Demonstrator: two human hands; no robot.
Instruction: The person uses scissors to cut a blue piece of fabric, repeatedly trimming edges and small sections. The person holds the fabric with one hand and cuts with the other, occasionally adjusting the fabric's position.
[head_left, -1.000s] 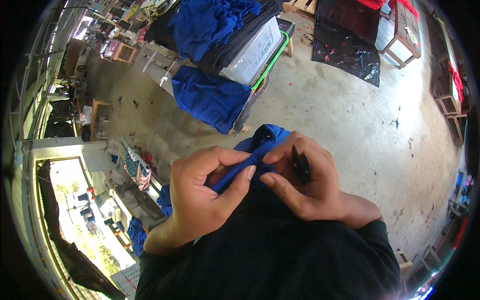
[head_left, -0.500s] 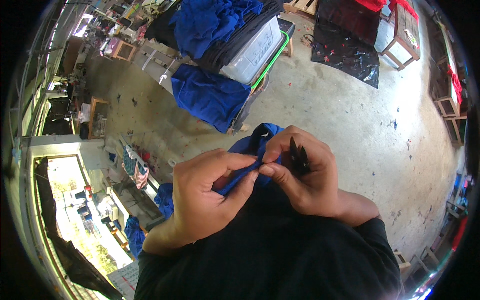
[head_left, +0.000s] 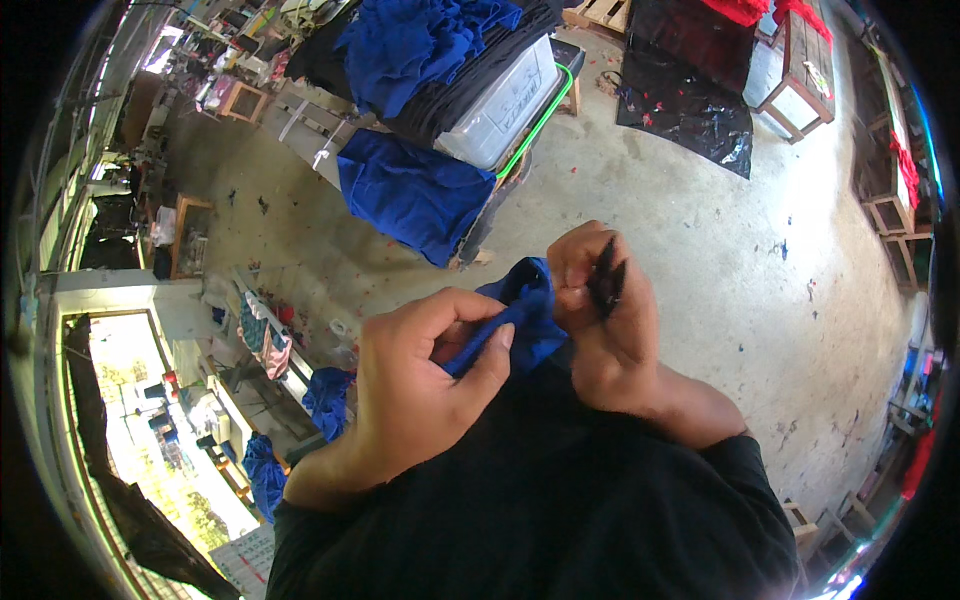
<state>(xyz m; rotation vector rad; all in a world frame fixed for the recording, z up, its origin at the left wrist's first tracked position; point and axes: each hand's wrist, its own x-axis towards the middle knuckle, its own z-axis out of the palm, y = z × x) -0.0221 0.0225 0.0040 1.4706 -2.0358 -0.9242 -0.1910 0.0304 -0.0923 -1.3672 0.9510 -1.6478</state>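
Observation:
Between the thumb and fingers of my left hand [head_left: 415, 375] a piece of blue fabric [head_left: 532, 315] is pinched, gathered in folds in front of my dark shirt. My right hand [head_left: 618, 345], slightly blurred, is beside the cloth's right edge with its fingers curled. Against its palm it carries a small pair of black thread snips [head_left: 606, 282], pointed blades upward. Whether the right fingertips touch the cloth I cannot tell.
Ahead, a table bears a heap of blue cloth [head_left: 410, 50] and a clear plastic box [head_left: 500, 105]; more blue fabric [head_left: 415, 195] hangs over its near side. A black plastic sheet [head_left: 685, 95] lies on the concrete floor [head_left: 720, 250]. At right stand wooden frames [head_left: 800, 75].
My right hand has let go of its pinch beside the left fingertips and moved up and right, turning, with the snips still in it. The left hand keeps its hold on the fabric.

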